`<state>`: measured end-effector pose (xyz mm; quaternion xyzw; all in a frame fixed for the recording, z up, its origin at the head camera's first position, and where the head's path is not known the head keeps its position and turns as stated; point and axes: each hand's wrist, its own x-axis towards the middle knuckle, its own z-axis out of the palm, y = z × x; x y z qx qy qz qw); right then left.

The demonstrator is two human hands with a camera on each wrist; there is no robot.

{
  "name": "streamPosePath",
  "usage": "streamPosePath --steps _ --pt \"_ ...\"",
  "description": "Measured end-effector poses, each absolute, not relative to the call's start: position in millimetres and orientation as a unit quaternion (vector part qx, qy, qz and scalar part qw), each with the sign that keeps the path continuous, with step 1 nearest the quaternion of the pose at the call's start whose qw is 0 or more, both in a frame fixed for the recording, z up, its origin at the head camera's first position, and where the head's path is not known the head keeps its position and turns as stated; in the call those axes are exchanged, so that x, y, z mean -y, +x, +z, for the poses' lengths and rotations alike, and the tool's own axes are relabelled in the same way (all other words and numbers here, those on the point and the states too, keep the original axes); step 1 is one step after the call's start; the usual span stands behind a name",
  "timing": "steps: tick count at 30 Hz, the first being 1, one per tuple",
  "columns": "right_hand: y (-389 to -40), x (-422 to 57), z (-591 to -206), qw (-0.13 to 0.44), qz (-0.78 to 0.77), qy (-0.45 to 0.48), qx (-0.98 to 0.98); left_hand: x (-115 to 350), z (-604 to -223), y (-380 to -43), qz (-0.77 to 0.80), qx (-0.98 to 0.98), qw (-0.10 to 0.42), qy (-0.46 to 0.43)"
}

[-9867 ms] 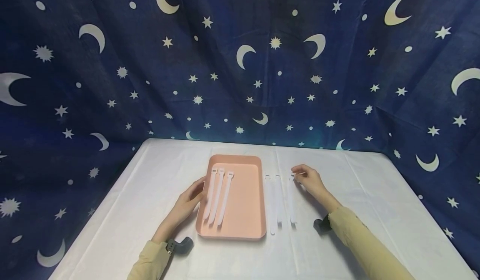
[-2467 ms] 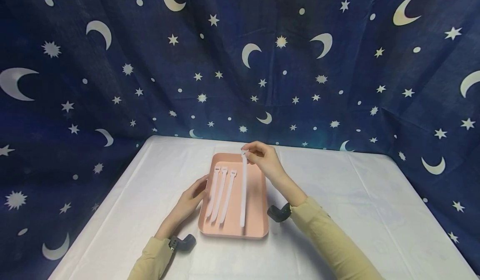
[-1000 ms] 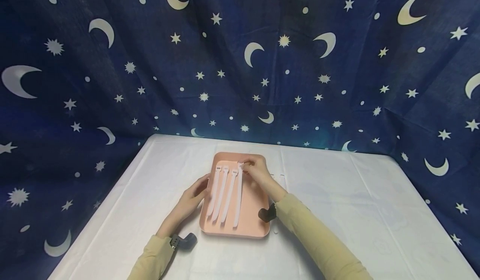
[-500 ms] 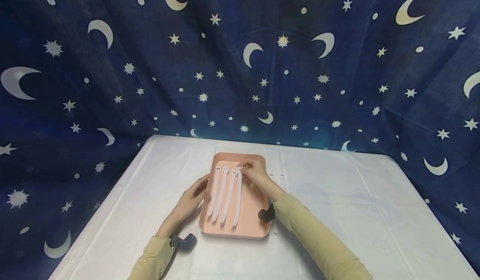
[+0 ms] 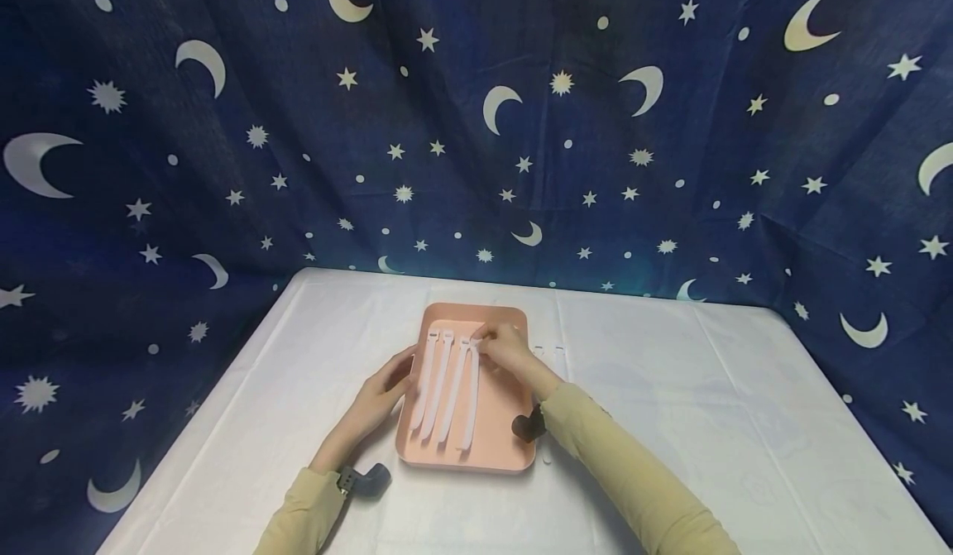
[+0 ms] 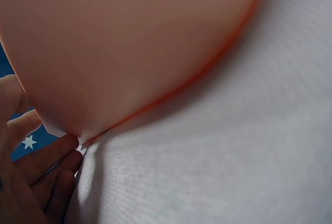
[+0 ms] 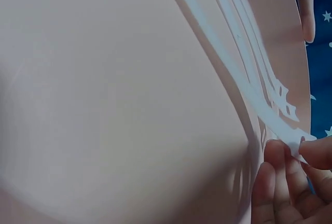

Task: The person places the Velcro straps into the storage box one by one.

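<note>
A pink tray (image 5: 502, 423) stands on the white table. Three white cable straps (image 5: 423, 385), each with a slotted head, lie side by side along its left part. My right hand (image 5: 506, 348) pinches the head of another white cable strap (image 5: 472, 410) between thumb and fingers, inside the tray. That strap slants beside the row, its head close to the neighbouring one; the right wrist view shows the pinched end (image 7: 293, 143). With fingers fairly straight, my left hand (image 5: 380, 389) touches the tray's left wall from outside. In the left wrist view its fingers (image 6: 44, 164) meet the tray's edge.
Two more white straps (image 5: 560, 361) lie on the table right of the tray, mostly hidden behind the right forearm. White cloth covers the table (image 5: 670, 373). A dark blue curtain (image 5: 447, 125) with moons and stars hangs behind it.
My right hand took the rightmost strap from the table, carried it left over the tray and lowered it beside the row. Lately its head shifted slightly nearer me. My left hand stayed put.
</note>
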<state>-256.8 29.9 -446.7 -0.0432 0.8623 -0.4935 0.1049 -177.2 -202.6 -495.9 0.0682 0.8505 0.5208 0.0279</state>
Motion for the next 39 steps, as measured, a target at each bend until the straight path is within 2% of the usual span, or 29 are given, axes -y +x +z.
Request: streamPosePath --steps 39 --pt "-250.4 -31.9 -437.2 0.118 -0.469 -0.047 -0.874 203.0 -494.6 -176.6 0.523 -0.849 0.021 0.078"
